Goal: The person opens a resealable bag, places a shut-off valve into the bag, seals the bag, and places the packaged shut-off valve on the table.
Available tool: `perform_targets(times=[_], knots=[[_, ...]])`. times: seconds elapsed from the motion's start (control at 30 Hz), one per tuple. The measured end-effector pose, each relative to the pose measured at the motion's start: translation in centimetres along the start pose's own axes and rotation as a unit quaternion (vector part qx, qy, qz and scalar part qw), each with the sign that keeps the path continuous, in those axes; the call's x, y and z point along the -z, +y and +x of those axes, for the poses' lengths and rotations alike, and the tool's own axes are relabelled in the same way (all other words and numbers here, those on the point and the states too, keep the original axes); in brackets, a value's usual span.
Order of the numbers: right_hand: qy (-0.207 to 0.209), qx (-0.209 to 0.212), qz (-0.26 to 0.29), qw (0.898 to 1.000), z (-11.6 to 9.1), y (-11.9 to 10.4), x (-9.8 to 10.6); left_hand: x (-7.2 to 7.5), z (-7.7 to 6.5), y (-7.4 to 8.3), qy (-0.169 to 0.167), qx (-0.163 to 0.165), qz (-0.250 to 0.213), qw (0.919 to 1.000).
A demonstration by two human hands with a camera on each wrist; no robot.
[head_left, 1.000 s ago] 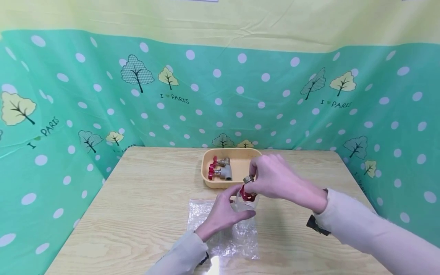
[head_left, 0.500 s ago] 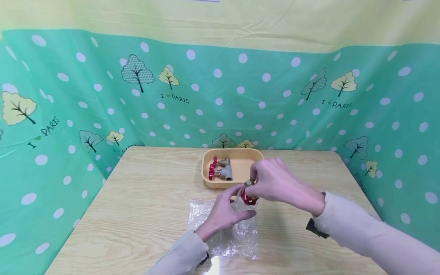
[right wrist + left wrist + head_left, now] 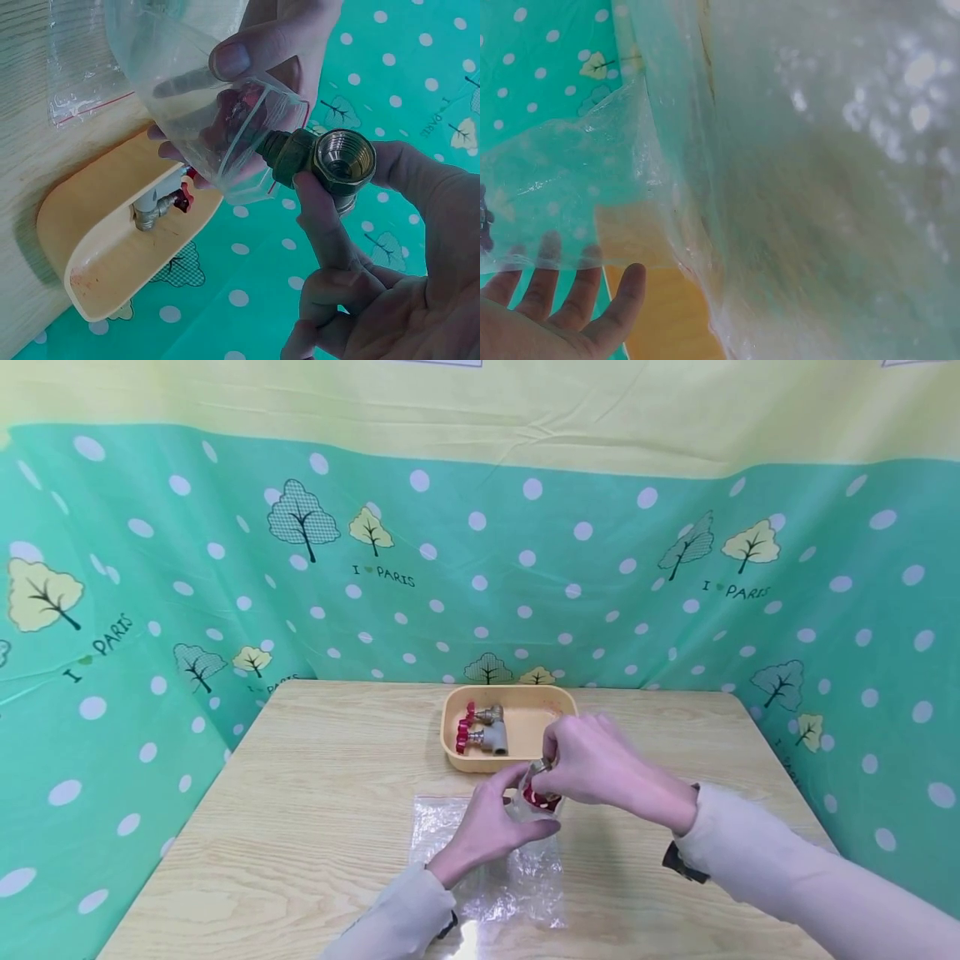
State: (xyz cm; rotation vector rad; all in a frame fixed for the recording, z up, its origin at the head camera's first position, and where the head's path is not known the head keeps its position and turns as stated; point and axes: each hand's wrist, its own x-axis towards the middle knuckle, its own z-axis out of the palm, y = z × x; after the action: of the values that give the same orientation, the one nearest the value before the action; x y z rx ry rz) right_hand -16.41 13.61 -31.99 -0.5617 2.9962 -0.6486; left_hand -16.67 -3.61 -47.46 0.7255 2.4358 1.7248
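Note:
My left hand [image 3: 487, 827] holds a clear zip bag [image 3: 169, 97], thumb on one side and fingers on the other, above the table. With thumb and fingers my right hand [image 3: 592, 764] pinches a brass valve [image 3: 300, 157] by its threaded end. The valve's red handwheel [image 3: 236, 112] sits inside the mouth of the bag, seen through the film in the right wrist view, while the brass body stays outside. Bag film [image 3: 817, 187] covers most of the left wrist view, where the left fingers [image 3: 577, 304] show below it.
A cream plastic tray [image 3: 487, 765] stands behind the hands. In its left half lie a grey pipe valve [image 3: 492, 739] and a brass valve [image 3: 489, 714], both with red handwheels. More clear plastic bagging [image 3: 517, 885] lies flat on the wooden table [image 3: 322, 827] under the left hand.
My right hand has moved slightly down and toward the left hand, bringing the valve's handwheel deeper into the bag mouth. The left hand keeps almost the same place.

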Motion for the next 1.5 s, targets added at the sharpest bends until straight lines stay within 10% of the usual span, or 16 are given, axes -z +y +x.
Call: perform_targets(times=[0.8, 1.5], knots=[[-0.040, -0.025, 0.030, 0.998, 0.4, 0.5, -1.4, -0.2, -0.1, 0.0, -0.008, 0.009, -0.020, 0.9997], [-0.043, -0.032, 0.021, 0.998, 0.5, 0.7, -1.9, -0.7, -1.0, 0.0, -0.015, 0.055, 0.065, 0.9963]])
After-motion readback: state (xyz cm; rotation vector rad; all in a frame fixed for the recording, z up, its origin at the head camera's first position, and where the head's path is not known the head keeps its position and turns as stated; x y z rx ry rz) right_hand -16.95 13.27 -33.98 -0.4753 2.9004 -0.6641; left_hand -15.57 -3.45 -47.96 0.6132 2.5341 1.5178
